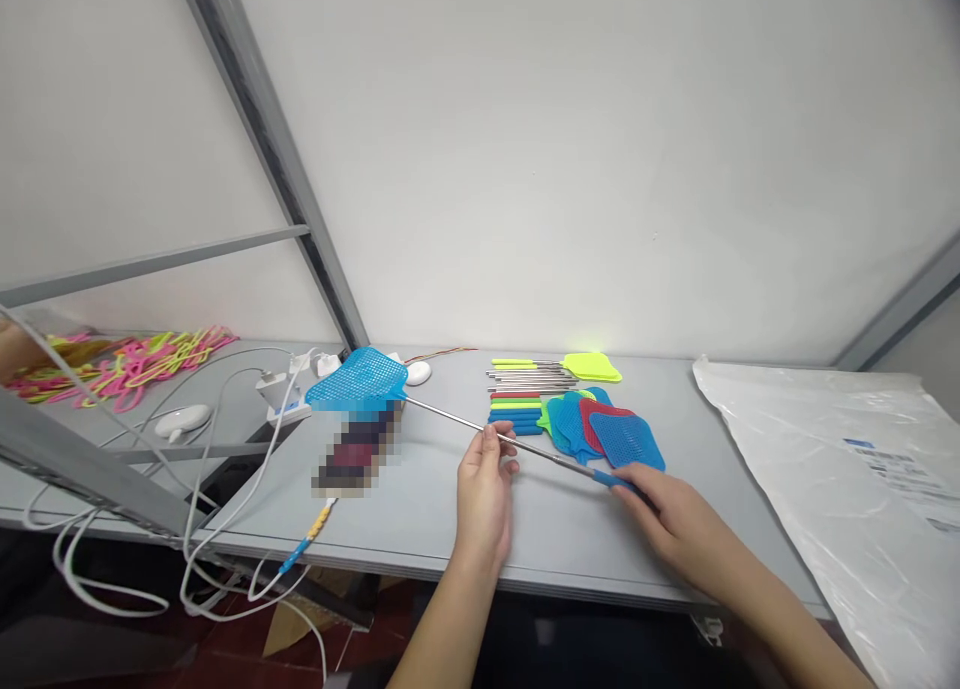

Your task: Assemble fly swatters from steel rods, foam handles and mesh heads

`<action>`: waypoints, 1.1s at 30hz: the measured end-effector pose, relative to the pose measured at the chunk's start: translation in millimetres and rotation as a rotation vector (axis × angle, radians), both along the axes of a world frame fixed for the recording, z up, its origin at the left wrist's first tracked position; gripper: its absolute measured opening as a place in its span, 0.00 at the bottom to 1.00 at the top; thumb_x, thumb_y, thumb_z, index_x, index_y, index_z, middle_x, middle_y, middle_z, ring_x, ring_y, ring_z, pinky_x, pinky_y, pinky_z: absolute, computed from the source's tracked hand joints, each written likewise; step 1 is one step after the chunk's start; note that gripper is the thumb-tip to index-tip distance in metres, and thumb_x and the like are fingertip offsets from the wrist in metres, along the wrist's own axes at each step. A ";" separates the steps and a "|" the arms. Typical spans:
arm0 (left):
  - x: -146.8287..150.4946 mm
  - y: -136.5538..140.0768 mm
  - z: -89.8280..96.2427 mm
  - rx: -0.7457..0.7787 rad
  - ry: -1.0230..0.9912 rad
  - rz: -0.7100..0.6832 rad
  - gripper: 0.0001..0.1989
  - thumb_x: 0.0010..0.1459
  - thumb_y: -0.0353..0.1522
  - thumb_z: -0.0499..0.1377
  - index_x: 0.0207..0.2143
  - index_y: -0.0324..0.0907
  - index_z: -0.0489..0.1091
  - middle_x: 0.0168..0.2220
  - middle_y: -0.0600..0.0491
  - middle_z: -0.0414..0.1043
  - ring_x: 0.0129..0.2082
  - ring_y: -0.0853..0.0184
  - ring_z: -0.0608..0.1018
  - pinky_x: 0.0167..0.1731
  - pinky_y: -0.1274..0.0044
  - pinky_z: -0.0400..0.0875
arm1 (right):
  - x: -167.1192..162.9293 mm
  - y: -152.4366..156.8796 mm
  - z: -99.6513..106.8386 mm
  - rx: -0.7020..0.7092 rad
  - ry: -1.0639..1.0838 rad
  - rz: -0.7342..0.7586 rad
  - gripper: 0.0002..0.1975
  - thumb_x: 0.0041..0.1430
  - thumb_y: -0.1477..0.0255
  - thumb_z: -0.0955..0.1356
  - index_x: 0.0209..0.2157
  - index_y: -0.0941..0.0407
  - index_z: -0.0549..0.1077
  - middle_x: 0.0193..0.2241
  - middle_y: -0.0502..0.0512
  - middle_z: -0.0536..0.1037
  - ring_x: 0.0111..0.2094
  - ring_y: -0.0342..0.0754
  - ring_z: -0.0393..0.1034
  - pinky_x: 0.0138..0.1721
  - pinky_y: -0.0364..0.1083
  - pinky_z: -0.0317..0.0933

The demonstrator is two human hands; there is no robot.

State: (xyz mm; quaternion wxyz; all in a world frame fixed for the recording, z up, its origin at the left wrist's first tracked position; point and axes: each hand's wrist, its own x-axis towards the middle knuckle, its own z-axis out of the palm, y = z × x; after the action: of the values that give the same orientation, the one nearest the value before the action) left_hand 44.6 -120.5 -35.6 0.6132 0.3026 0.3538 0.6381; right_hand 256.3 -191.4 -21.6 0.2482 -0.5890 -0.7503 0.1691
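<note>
A blue fly swatter (361,377) with an extended metal shaft slants across the table, its mesh head at the left. My right hand (664,509) is closed around its blue handle at the right end. Partway along the shaft, my left hand (484,474) pinches the metal with thumb and fingers. Just behind my hands lie loose swatter heads (628,439) in blue, red and green. Beside them are coloured handles (516,416) in a row, metal rods (529,379) and yellow swatter heads (592,366).
A pixelated, blurred object (356,454) lies on the table (420,509) with a cable attached. White cables (225,529) and a power strip (289,401) are at the left, near a metal post (292,189). A white plastic bag (847,469) covers the right side. Pink and yellow cords (165,364) lie far left, by another person's arm (19,349).
</note>
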 end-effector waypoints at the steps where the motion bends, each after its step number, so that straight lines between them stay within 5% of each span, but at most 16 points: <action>1: 3.4 -3.0 -0.2 0.009 0.028 -0.012 0.17 0.55 0.45 0.61 0.38 0.42 0.74 0.35 0.52 0.68 0.33 0.72 0.67 0.30 0.81 0.63 | -2.2 -0.4 2.2 0.036 -0.039 -0.015 0.17 0.67 0.61 0.56 0.43 0.52 0.71 0.38 0.56 0.77 0.37 0.51 0.71 0.37 0.49 0.63; 6: 17.3 -16.5 2.2 0.076 0.138 -0.118 0.17 0.59 0.46 0.57 0.37 0.41 0.74 0.37 0.50 0.71 0.36 0.69 0.69 0.34 0.79 0.65 | -12.8 -1.3 6.9 0.178 -0.158 -0.012 0.15 0.68 0.64 0.56 0.44 0.52 0.70 0.38 0.55 0.78 0.36 0.50 0.72 0.36 0.47 0.62; 16: -9.4 -1.6 19.0 0.042 -0.042 0.032 0.15 0.55 0.44 0.61 0.32 0.41 0.72 0.36 0.52 0.68 0.33 0.71 0.67 0.30 0.80 0.63 | 15.0 -0.4 -8.9 0.324 -0.301 0.010 0.12 0.68 0.67 0.57 0.41 0.52 0.71 0.34 0.53 0.77 0.31 0.46 0.68 0.33 0.46 0.56; 22: 2.2 -7.0 11.1 0.013 -0.031 0.019 0.17 0.55 0.46 0.61 0.37 0.43 0.73 0.39 0.51 0.70 0.32 0.72 0.68 0.30 0.80 0.64 | 24.6 -2.0 -7.5 0.337 -0.311 -0.035 0.11 0.68 0.68 0.58 0.39 0.53 0.70 0.33 0.54 0.75 0.31 0.46 0.67 0.34 0.46 0.55; 33: 24.5 -23.4 1.7 0.021 0.115 -0.163 0.18 0.56 0.46 0.60 0.37 0.41 0.75 0.40 0.48 0.73 0.38 0.67 0.72 0.35 0.78 0.66 | -22.4 7.6 10.4 0.414 -0.346 -0.043 0.13 0.68 0.68 0.58 0.37 0.54 0.72 0.29 0.53 0.75 0.31 0.46 0.66 0.34 0.46 0.51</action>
State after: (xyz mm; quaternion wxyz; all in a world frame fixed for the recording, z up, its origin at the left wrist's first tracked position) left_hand 69.1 -143.8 -33.9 0.6386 0.3729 0.3558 0.5715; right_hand 233.9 -183.7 -11.2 0.2350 -0.5615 -0.7875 -0.0966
